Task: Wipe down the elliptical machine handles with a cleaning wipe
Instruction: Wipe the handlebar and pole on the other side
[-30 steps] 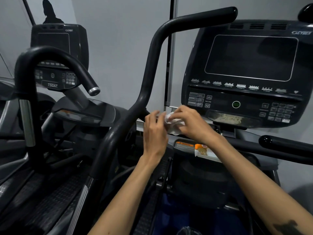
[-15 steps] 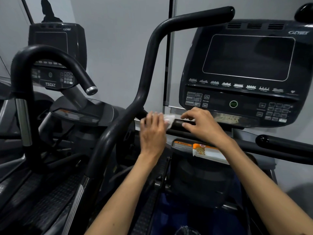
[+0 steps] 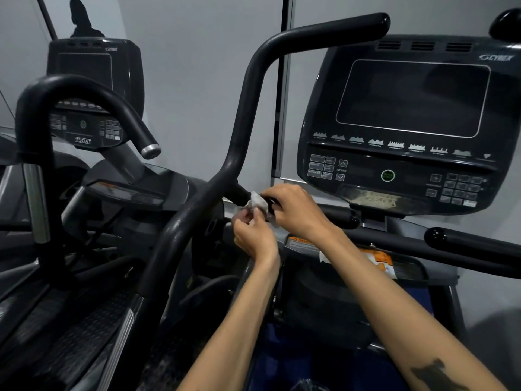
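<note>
A white cleaning wipe is bunched around the short black fixed handle below the console. My left hand pinches the wipe's lower edge from underneath. My right hand curls over the same handle just right of the wipe, fingertips touching it. The tall curved black moving handle rises in front of both hands to the upper right. Another short black handle sticks out at the right.
The dark console with screen and keypad hangs above the hands. A wipe packet lies on the shroud below my right forearm. A second elliptical with a hooked handle stands to the left. Grey wall behind.
My left hand dropped from on top of the handle to below it, tugging the wipe down. My right hand slid left onto the wipe.
</note>
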